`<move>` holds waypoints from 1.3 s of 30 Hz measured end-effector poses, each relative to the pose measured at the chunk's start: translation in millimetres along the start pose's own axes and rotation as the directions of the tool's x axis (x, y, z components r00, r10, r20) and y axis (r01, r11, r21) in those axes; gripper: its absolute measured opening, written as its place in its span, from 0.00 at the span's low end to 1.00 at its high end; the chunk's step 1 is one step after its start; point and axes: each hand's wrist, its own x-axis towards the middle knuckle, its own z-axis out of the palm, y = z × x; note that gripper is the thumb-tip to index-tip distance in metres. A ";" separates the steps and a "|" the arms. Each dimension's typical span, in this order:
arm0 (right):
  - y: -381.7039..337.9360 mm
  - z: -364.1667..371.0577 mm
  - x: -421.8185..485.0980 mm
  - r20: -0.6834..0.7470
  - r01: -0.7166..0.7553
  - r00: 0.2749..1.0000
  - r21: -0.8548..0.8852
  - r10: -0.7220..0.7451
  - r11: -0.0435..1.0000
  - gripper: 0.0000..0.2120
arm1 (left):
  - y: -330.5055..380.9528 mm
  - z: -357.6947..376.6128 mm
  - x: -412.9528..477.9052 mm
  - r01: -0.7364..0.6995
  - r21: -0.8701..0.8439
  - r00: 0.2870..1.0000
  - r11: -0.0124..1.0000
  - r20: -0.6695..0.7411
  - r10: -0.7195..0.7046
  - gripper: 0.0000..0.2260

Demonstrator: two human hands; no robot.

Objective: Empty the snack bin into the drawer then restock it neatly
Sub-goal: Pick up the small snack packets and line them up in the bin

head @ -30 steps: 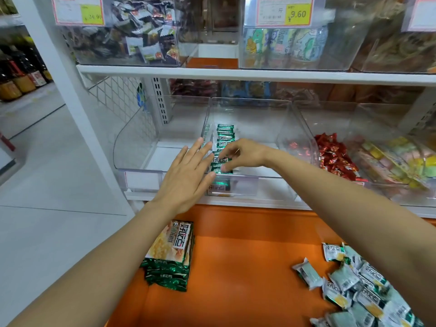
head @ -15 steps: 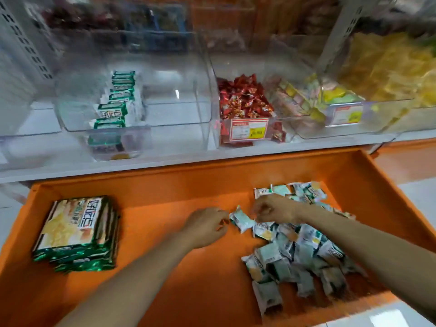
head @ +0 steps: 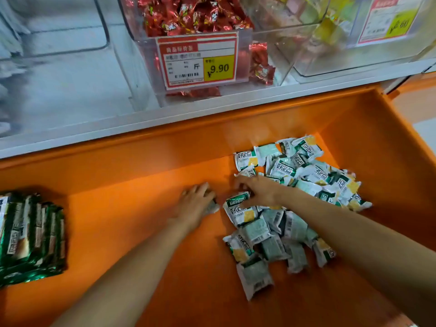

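Both arms are reaching down into the orange drawer (head: 132,223), which is standing pulled out beneath the white shelf edge (head: 165,115). The left hand (head: 197,201) is lying palm down on the drawer floor near the middle, its fingers curling over a small grey packet (head: 213,206) of which only one edge is showing at the fingertips; how firmly it is gripping cannot be told. Just beside it, the right hand (head: 257,190) is bending its fingers and thumb down and pinching the top edge of a green-and-white packet (head: 238,212), which is lying at the left edge of the pile of snack packets (head: 313,175). That pile is spreading loosely over the right half of the drawer floor, some packets lying face up and others showing their barcoded backs, and the right forearm is crossing over it. Well apart from it, against the drawer's left side, a stack of larger green packs (head: 30,237) is lying flat. On the shelf above, a clear bin of red sweets (head: 188,13) is standing with a red and yellow price tag (head: 197,61) reading 9.90 on its front wall. To its left, part of another clear bin (head: 103,27) is showing, too blurred for its contents to be told, and to its right a third bin (head: 306,55) is carrying its own price label (head: 391,20).
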 end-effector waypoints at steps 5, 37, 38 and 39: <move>-19.1 -4.6 -2.3 0.029 -0.040 0.999 0.305 0.033 0.952 0.18 | -31.8 4.5 -8.8 0.040 -0.501 0.992 0.864 -0.083 -0.094 0.25; -179.5 -79.0 -61.2 -0.108 0.259 0.963 0.637 -0.248 0.726 0.13 | -58.9 -136.5 -161.8 0.121 -0.991 0.939 0.052 0.097 -0.330 0.10; -182.6 -77.6 -61.0 -0.123 0.273 0.960 0.615 -0.252 0.740 0.14 | -57.5 -136.0 -163.1 0.130 -0.991 0.945 0.044 0.110 -0.307 0.13; -185.3 -75.7 -60.5 -0.146 0.290 0.956 0.593 -0.253 0.751 0.15 | -55.6 -136.1 -164.7 0.135 -0.990 0.953 0.034 0.120 -0.280 0.15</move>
